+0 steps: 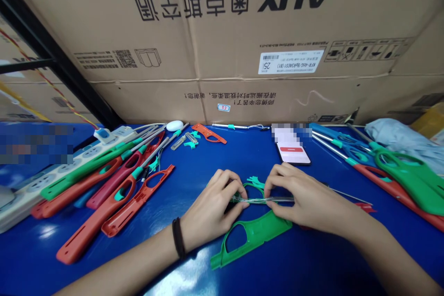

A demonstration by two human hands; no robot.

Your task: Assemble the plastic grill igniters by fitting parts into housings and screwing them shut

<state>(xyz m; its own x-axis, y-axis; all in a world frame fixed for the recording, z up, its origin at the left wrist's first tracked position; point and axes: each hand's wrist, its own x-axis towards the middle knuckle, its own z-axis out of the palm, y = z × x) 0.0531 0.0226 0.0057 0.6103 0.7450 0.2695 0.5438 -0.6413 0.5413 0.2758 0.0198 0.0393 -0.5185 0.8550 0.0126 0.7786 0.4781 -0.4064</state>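
Note:
Near the front middle of the table, my left hand (pixel 222 201) is closed in a pinch on one end of a thin silvery, partly clear part (pixel 257 200). The fingers of my right hand (pixel 294 194) pinch the same part further right. Just below lies an empty green half shell of a long-necked lighter (pixel 258 236), with a loop-shaped trigger opening. Behind my fingertips a second green piece with a loop (pixel 255 187) shows, partly hidden, and a teal trigger (pixel 255 180) lies by it. A thin metal rod (pixel 350 195) and a small red piece (pixel 366 207) stick out beyond my right hand.
Several red and green lighters (pixel 100 219) lie at left beside a white power strip (pixel 83 157). More lighters (pixel 398 185) are piled at right. A phone (pixel 293 150), a red half shell (pixel 210 134) and small clear tanks (pixel 178 142) lie farther back, before a large cardboard box (pixel 222 64).

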